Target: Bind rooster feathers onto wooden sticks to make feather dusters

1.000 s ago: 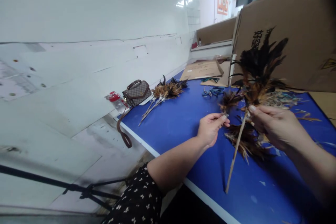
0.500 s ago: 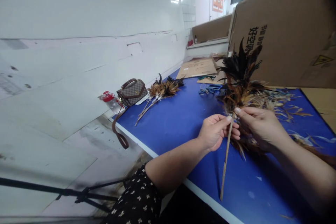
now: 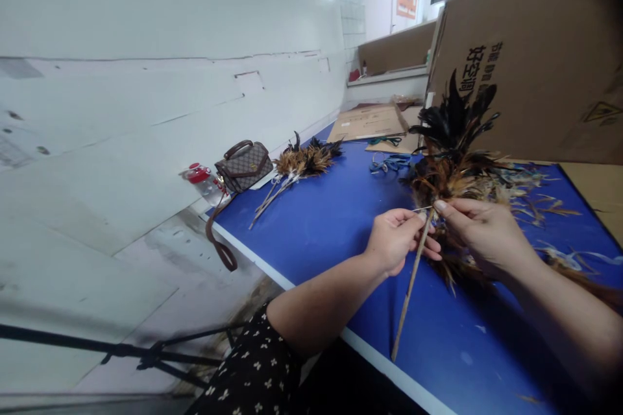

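My right hand [image 3: 487, 233] pinches the top of a thin brown stick [image 3: 411, 285], just below a bunch of black and brown feathers [image 3: 452, 142]. Close on its left, my left hand [image 3: 396, 240] is closed in a pinch on a thin strand [image 3: 422, 209] that runs to the base of the feathers. The stick slants down toward the table's near edge. Behind my hands, more loose feathers [image 3: 530, 194] lie on the blue table [image 3: 321, 227].
Finished-looking feather bunches on sticks [image 3: 306, 161] lie at the left, beside a patterned handbag [image 3: 246, 168] and a red-capped bottle [image 3: 203, 181]. Scissors [image 3: 384, 141], blue cord [image 3: 389, 163] and flat cardboard [image 3: 372, 123] lie farther back. A large carton [image 3: 535, 65] stands at the right.
The stick's lower end has swung left, and the feather head has tilted slightly right. A thin strand now shows between my two hands.
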`<state>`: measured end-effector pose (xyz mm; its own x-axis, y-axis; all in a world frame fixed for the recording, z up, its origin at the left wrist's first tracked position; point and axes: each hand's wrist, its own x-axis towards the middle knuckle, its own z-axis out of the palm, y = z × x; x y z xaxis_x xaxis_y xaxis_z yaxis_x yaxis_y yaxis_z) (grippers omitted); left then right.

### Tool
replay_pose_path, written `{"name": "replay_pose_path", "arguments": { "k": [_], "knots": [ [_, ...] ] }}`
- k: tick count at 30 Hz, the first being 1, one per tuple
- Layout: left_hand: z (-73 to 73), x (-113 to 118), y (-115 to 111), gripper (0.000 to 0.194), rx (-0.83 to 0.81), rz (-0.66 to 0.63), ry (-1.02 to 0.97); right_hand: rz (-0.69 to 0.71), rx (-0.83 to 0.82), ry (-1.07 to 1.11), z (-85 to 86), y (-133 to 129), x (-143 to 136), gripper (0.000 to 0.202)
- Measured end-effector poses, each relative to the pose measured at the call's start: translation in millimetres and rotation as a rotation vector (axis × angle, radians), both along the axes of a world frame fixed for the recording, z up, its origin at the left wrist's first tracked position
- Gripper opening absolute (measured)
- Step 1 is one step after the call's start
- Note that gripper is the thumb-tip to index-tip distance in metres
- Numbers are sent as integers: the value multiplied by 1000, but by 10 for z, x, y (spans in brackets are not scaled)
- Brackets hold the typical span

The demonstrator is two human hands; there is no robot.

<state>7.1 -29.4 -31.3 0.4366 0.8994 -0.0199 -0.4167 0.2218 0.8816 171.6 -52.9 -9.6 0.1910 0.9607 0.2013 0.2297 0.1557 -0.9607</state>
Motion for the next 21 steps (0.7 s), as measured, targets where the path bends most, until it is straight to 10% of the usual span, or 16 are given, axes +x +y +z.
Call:
{"name": "replay_pose_path", "arguments": {
  "k": [21],
  "knots": [
    [-139,-19,46,45,143,-221,112,77,-54,-43,-103,42,20,56]
  ]
}}
